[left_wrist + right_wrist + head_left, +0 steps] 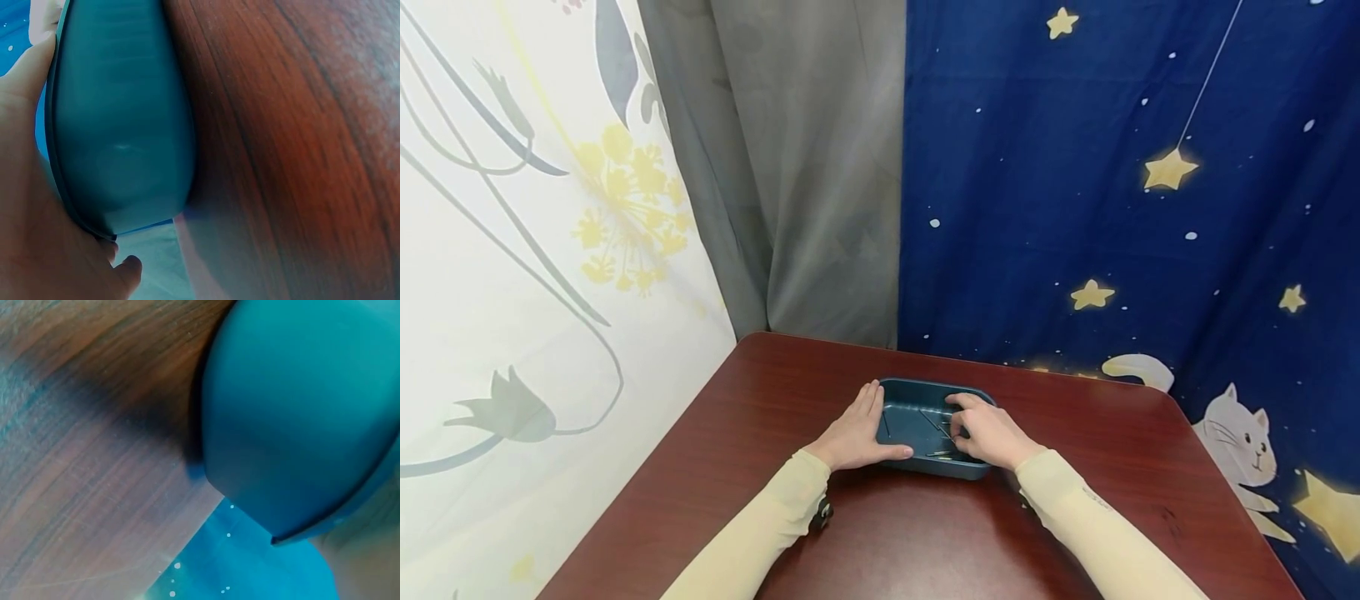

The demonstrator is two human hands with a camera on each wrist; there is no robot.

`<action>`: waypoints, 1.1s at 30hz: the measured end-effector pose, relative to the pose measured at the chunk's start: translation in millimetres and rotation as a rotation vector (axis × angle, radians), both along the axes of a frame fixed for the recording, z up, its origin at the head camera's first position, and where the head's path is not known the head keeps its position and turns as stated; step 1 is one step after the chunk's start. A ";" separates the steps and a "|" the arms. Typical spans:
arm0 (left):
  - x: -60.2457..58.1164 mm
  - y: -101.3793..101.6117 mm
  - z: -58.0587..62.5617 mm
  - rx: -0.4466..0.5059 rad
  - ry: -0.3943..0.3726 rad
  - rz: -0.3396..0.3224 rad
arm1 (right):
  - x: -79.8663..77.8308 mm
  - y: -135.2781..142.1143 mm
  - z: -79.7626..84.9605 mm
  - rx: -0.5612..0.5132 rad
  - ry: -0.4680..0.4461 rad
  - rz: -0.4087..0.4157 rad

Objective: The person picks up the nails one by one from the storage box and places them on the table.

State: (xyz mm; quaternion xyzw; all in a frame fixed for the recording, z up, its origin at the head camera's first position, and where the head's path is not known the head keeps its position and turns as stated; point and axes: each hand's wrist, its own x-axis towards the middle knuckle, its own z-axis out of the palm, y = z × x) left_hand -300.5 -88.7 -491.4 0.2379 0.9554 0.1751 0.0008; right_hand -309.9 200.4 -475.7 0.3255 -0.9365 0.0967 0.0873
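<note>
A dark teal rectangular tray (917, 468) sits on the table, with several thin, dark, nail-like sticks (930, 419) scattered on its floor. Against its left end rests my left hand (853, 433), fingers straight along the side and thumb stretched over the near rim. My right hand (992, 433) reaches over the right end with bent fingers down among the sticks. Whether a stick is between those fingertips is too small to tell. The left wrist view shows the tray's outer wall (125, 125) beside the left thumb; the right wrist view shows mostly the outer wall (287, 412), the right fingers hidden.
The reddish-brown wooden table (925, 533) extends around the tray. Behind it hang a grey curtain (835, 208) and a blue star-patterned curtain (1037, 167). A white floral curtain (512, 275) borders the left side.
</note>
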 end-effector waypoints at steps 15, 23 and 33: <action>2.2 -1.0 1.5 0.005 0.008 -0.001 | 11.7 9.0 27.4 -0.041 0.126 0.053; -0.4 -0.2 1.8 0.017 0.022 -0.026 | 18.3 25.5 34.3 -0.045 0.152 0.019; -3.1 -1.1 1.9 0.012 0.028 -0.026 | 28.9 56.8 33.4 -0.081 0.140 -0.079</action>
